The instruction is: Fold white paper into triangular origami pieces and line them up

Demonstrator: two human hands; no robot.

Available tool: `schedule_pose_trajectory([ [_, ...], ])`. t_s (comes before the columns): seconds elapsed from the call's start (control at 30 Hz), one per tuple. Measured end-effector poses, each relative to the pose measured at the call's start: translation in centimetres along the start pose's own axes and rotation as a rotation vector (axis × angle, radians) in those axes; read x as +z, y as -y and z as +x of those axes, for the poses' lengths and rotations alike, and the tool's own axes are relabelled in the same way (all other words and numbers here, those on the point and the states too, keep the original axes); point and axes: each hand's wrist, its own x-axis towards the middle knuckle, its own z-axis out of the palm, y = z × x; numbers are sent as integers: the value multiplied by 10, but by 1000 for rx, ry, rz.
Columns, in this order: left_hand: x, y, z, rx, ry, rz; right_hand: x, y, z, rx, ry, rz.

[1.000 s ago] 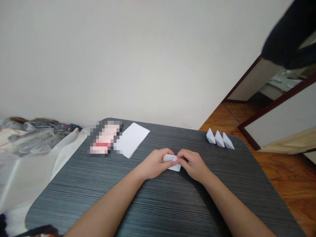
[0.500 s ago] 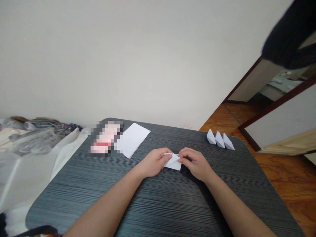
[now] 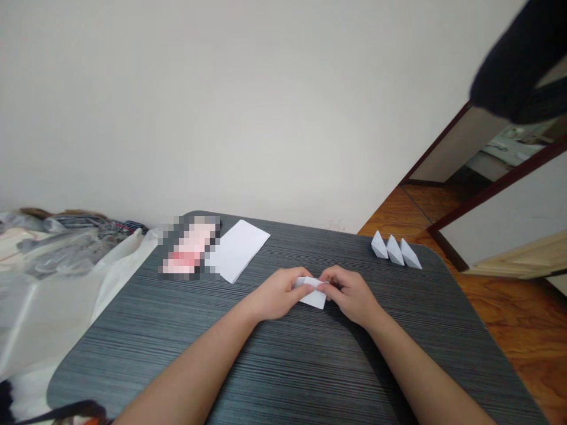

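A small folded piece of white paper (image 3: 313, 299) is pinched between both hands above the middle of the dark table (image 3: 283, 354). My left hand (image 3: 278, 293) grips its left side, thumb laid across the front face. On the right side, my right hand (image 3: 349, 292) holds it with the thumb on the front and curled fingers behind. The two thumb tips nearly meet at the paper's centre. Fingers hide much of its back and side edges.
Left of my hands lies a stack of white paper sheets (image 3: 243, 248), beside a pixelated pinkish object (image 3: 190, 245). Three folded white paper shapes (image 3: 394, 249) stand in a row near the far right corner. A pale wall (image 3: 266, 118) rises behind the table.
My thumbs have moved closer together on the front of the paper. Its upper flap now lies flatter, and the paper has shifted slightly.
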Motion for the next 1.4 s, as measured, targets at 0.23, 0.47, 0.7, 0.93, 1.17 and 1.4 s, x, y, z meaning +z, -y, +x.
schedule_pose_trajectory([
  [0.23, 1, 2, 0, -33, -45, -19, -1, -4, 0, 57, 11, 55],
  [0.47, 1, 1, 0, -40, -29, -21, -8, 6, 2, 35, 70, -39],
  [0.7, 0, -3, -1, -38, -27, -23, -6, 8, 1, 126, 87, 59],
  [0.93, 0, 1, 0, -51, -54, -88, -1, -2, -1, 164, 39, 228],
  [1.17, 0, 2, -1, -72, -68, -112, -6, -4, -2, 127, 55, 175],
  [1.4, 0, 1, -1, -65, -63, -119, -6, 5, 0, 100, 37, 94],
])
